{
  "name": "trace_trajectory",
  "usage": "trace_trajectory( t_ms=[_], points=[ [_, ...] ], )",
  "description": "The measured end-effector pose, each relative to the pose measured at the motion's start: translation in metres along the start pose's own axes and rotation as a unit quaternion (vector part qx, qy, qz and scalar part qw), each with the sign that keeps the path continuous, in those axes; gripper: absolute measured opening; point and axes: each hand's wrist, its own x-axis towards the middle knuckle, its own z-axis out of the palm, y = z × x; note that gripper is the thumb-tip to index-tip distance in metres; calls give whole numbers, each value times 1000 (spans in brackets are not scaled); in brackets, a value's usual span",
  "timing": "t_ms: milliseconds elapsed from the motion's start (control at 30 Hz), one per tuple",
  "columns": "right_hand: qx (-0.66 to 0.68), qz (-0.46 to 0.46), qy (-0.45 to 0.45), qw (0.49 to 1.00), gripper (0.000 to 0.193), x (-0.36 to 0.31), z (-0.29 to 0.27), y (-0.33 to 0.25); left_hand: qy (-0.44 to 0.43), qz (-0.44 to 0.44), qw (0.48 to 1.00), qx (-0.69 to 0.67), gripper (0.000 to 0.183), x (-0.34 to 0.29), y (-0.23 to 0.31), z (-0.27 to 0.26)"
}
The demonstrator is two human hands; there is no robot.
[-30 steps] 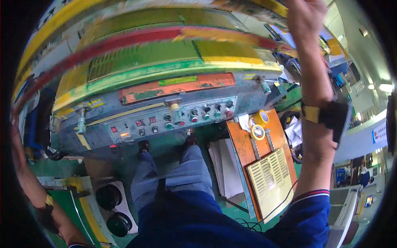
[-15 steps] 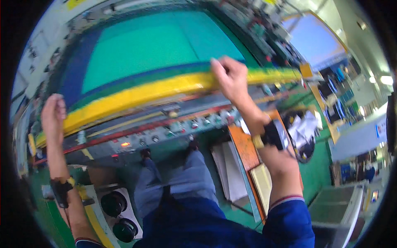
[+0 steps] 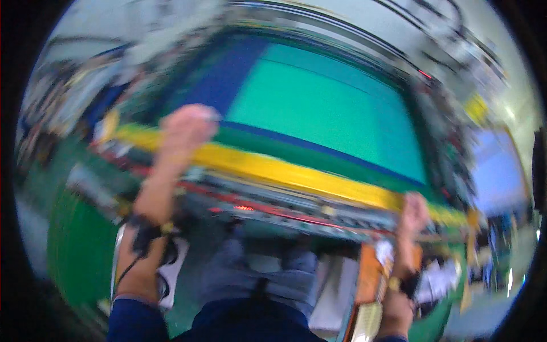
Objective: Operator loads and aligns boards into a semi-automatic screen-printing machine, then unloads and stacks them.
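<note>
A large screen-printing frame (image 3: 296,178) with a yellow front edge lies across the machine before me. Its stretched mesh (image 3: 330,108) is bright green, bordered by dark blue and darker green bands. My left hand (image 3: 191,122) is at the left part of the yellow edge, reaching over onto the mesh border; motion smears its fingers. Near the right end, my right hand (image 3: 415,212) is closed over the same yellow edge, also somewhat blurred. Both forearms carry strapped-on dark devices.
Below the frame runs the machine's control panel (image 3: 273,215), with knobs and a lit red display. An orange board (image 3: 369,273) and white sheets (image 3: 336,290) stand by my legs at the right. Farther right are crumpled white material (image 3: 437,280) and a pale, yellow-edged screen (image 3: 497,168).
My view has swung left, so the frame appears farther right and tilted the other way. My right hand has moved to the edge's right end; my left hand has come inward from the left corner.
</note>
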Motion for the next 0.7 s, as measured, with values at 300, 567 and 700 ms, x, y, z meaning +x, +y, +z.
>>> trace_trajectory(
  t_ms=[300,567,700],
  points=[
    [121,-10,-26,992,20,9,-11,40,12,-59,988,-145,23,8,40,29],
    [25,-5,35,999,22,11,-31,43,-14,-40,979,-200,13,15,31,40],
    [-17,-51,36,998,12,5,-1,16,18,-89,988,-128,21,5,38,18]
  ],
)
